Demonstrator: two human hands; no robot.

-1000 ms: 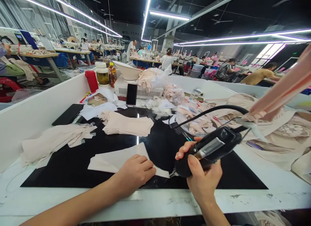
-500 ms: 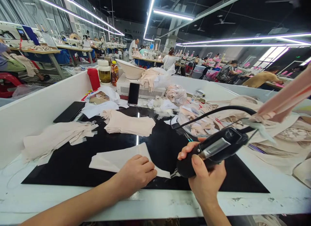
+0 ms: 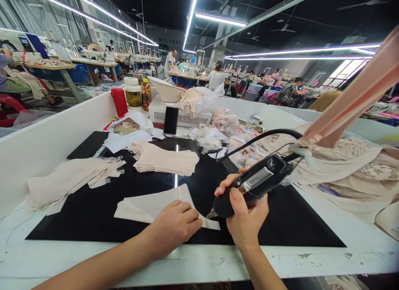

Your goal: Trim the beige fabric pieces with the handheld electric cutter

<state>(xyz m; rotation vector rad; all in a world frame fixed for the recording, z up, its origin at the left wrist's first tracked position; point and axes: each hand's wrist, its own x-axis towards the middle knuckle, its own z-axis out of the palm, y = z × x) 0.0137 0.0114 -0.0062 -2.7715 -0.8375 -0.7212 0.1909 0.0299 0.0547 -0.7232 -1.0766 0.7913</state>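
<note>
A pale fabric piece lies flat on the black mat. My left hand rests on its right part with fingers curled and pressed together; what they hold, if anything, is hidden. My right hand is wrapped round a black handheld tool, whose metal tip meets the fabric's curved edge just right of my left hand. A cable and a pink fabric strip are tied at the tool's rear end. Behind the fabric piece sits a stack of beige pieces.
Another beige pile lies at the left. A phone leans on a white box, near a red cup and jars. Bagged scraps and lace fabric cover the right side. People sit at sewing tables beyond the white partition.
My right hand and the tool have moved left, bringing the tip from the fabric's right corner to its curved edge. The pink strip shifted left with them. My left hand stays nearly in place.
</note>
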